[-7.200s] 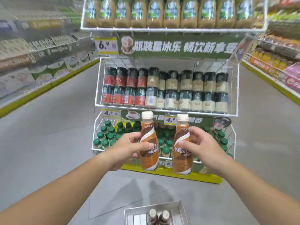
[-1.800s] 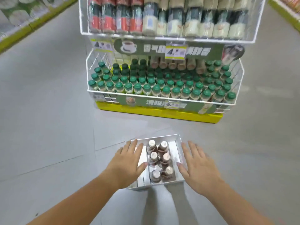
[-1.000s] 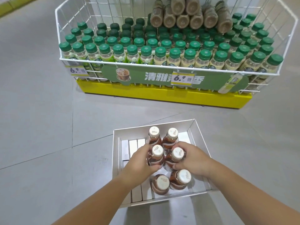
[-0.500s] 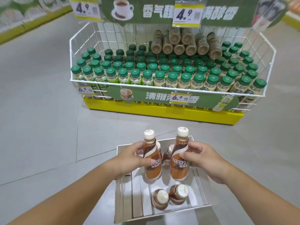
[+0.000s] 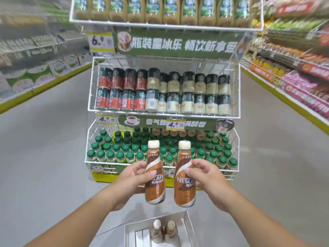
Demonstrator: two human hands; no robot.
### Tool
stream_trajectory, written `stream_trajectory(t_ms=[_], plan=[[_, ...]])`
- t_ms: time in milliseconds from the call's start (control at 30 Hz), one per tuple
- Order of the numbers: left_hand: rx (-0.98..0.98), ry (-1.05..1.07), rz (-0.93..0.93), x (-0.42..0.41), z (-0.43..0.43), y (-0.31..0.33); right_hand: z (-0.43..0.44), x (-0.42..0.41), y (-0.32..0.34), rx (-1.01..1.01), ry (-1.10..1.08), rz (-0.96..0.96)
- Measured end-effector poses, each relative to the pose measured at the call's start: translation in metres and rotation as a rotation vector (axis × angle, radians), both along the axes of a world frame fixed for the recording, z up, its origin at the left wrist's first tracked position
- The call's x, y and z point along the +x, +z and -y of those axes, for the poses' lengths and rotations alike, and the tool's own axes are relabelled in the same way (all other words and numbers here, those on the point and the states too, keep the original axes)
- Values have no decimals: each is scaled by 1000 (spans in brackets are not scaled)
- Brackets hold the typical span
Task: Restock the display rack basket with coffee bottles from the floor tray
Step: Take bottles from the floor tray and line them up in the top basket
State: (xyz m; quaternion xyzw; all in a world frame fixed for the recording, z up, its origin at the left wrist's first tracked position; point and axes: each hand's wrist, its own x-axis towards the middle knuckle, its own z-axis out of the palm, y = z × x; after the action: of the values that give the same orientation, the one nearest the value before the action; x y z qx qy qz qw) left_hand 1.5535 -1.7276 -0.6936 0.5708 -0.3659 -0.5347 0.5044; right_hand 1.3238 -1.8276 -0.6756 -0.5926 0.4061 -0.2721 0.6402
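I log both arms stretched forward at chest height: the left hand [image 5: 132, 177] closed around one upright brown coffee bottle [image 5: 154, 175], the right hand [image 5: 207, 177] closed around a second bottle [image 5: 184, 177], the two side by side and apart, in front of the rack. Lowest wire basket [image 5: 106, 162]: rows of green-capped bottles [image 5: 115, 154], with several brown bottles lying on top at the back [image 5: 178, 133]. White floor tray [image 5: 187, 227], below the hands: two capped bottles [image 5: 162, 230] standing together.

Two bare forearms, no sleeves visible; left hand [image 5: 132, 179] and right hand [image 5: 207, 177] without gloves, rings or watch; fingernails short, unpainted.
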Motion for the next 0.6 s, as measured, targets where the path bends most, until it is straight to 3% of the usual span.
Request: stream_trajectory(t_ms=[433, 600], plan=[[-163, -26, 41, 13, 20, 463, 12, 12, 450, -170, -132, 52], [-229, -4, 67, 25, 33, 613, 18, 18, 596, -257, -177, 48]])
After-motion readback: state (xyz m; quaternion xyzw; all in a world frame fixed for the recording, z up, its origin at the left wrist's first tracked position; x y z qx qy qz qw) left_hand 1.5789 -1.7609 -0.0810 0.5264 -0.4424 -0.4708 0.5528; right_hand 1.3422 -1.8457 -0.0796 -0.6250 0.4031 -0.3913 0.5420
